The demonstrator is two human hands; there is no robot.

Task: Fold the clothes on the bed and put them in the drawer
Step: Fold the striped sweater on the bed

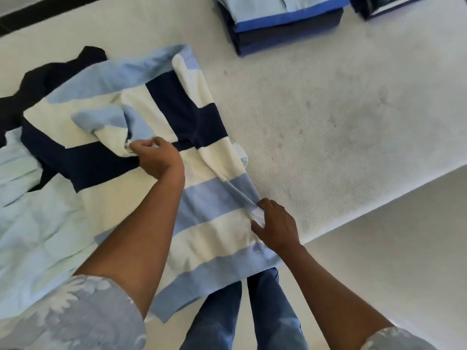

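Learner: Clothes to the left of the left hand [156,157], are they waiting their turn?

Coach: Seems so. A pale blue garment [30,210] and a black garment [50,74] lie loose there, partly under the striped shirt [207,198]. That shirt is spread on the bed [328,122], beneath and between both hands.

Learner: And the hands?

Coach: Apart. The left hand pinches the sleeve end, drawn in over the chest. The right hand [275,228] pinches the shirt's side edge at a light blue stripe.

Learner: How do I fold it well?

Coach: I'd lay the sleeve flat inside the body. Then carry the right-hand edge toward the left hand in one straight line and smooth the bunching by the right fingers before creasing.

Learner: Beyond the right hand?

Coach: A folded stack [278,24] and a second pile [384,6], farther up the bed. I'd match their width. No drawer shows.

Learner: Labels?

Coach: No brand or writing is readable.
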